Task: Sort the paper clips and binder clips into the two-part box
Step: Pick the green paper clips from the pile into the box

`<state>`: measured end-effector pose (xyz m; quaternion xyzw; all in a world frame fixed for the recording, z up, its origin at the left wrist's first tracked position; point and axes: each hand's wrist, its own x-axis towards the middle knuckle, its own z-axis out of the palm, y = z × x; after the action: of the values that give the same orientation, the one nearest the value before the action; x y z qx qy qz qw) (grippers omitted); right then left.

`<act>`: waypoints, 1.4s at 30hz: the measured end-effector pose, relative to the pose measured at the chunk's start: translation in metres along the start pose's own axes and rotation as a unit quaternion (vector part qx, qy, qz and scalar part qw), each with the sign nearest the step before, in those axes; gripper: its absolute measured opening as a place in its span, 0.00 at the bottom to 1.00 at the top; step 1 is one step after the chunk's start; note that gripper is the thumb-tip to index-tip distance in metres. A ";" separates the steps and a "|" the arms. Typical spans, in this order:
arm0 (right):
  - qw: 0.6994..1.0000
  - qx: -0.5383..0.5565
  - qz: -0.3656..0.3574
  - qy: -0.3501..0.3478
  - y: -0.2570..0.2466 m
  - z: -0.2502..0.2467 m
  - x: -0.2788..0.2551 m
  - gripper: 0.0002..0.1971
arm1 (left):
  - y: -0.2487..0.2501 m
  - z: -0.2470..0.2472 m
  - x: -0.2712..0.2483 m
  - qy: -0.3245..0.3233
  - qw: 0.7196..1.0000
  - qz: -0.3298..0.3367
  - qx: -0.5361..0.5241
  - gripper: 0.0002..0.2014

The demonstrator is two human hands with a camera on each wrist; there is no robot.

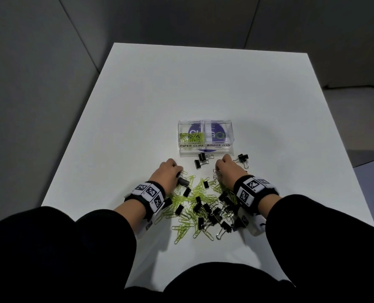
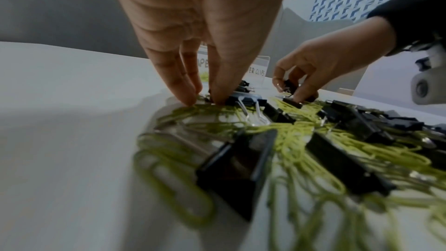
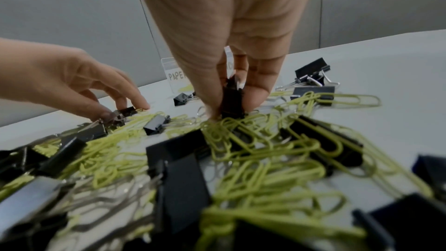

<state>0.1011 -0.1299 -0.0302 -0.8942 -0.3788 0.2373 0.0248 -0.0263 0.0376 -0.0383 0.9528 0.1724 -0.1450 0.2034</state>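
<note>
A clear two-part box point(image 1: 205, 147) stands mid-table, labelled PAPER CLIPS on the left and BINDER CLIPS on the right. Green paper clips point(image 1: 191, 137) lie in its left part. In front of it spreads a mixed pile of green paper clips point(image 1: 200, 193) and black binder clips point(image 1: 210, 212). My left hand point(image 1: 170, 171) reaches into the pile's far left edge, thumb and fingers pinching a small black binder clip point(image 3: 125, 111). My right hand point(image 1: 224, 169) is at the far right edge and pinches an upright black binder clip point(image 3: 231, 102) between thumb and fingers.
Loose binder clips point(image 1: 201, 160) lie just in front of the box, and more point(image 1: 242, 159) sit right of my right hand. The white table point(image 1: 138, 106) ends close on the left, right and far sides, with grey floor beyond.
</note>
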 end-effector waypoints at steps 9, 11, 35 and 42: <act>0.998 0.067 -0.011 0.011 0.003 -0.027 0.004 0.07 | 0.009 -0.010 -0.002 -0.031 0.996 0.029 0.075 0.15; 0.993 0.104 0.013 0.045 0.008 -0.039 0.008 0.07 | 0.009 -0.015 -0.001 -0.020 0.995 0.050 0.081 0.14; 1.000 -0.018 -0.005 0.008 0.038 -0.026 -0.002 0.10 | -0.007 -0.024 0.011 -0.121 0.989 0.084 -0.009 0.25; 0.998 -0.065 -0.013 -0.010 0.019 -0.011 -0.013 0.10 | 0.010 -0.018 -0.003 -0.109 0.989 0.099 0.018 0.24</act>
<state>0.1113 -0.1509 -0.0193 -0.8864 -0.4054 0.2210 -0.0344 -0.0215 0.0357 -0.0184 0.9471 0.0516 -0.2306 0.2172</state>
